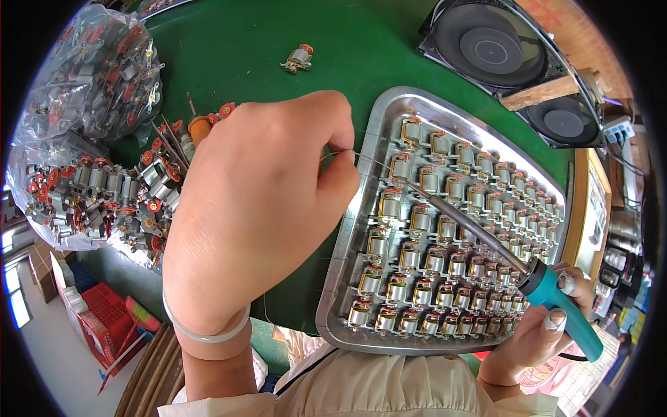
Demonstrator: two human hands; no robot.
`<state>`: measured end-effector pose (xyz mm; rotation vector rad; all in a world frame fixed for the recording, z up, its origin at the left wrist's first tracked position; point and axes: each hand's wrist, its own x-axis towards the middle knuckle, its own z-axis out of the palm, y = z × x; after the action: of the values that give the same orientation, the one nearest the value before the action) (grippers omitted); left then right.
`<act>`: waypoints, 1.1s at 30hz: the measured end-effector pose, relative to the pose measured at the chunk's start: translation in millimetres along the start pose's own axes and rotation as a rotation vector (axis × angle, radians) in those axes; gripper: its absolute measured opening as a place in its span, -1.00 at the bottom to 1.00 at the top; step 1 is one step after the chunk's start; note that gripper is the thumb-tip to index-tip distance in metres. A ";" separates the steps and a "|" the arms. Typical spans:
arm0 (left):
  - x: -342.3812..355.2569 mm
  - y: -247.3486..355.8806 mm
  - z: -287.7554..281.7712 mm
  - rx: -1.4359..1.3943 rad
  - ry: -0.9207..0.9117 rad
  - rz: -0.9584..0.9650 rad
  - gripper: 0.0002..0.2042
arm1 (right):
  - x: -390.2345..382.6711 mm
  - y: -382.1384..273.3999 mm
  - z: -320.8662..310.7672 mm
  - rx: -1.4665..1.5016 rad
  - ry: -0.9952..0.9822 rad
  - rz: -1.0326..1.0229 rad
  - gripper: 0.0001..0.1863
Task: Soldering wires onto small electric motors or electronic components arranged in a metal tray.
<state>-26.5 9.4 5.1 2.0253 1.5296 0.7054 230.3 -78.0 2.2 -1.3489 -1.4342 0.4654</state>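
My left hand (257,201) is closed in a pinch on a thin solder wire (371,160), which runs right over the edge of a metal tray (340,254). In my right hand (538,333) is a soldering iron (566,313) with a teal handle, gripped at the tray's right side. Its tip touches or lies very near a small silver coil part (401,167) in the left column; I cannot tell which. Rows of similar parts with coppery edges fill the tray. Whitish wraps cover fingertips of my right hand.
Clear plastic bags (90,76) of loose parts with red discs lie at left. An orange-handled tool (200,128) is partly behind my left hand. One loose part (299,58) lies on the green tabletop (229,42). Black fans (486,48) stand at far right; a red basket (108,320) is lower left.
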 end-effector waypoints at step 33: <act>-11.2 45.2 -9.5 -1.162 -0.079 -0.228 -0.89 | -36.2 5.9 -118.9 0.104 0.380 -0.146 -0.61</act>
<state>-3.5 -11.5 41.0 0.9690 0.8912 1.0573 327.8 -151.8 25.1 -1.1668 -1.1662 0.1727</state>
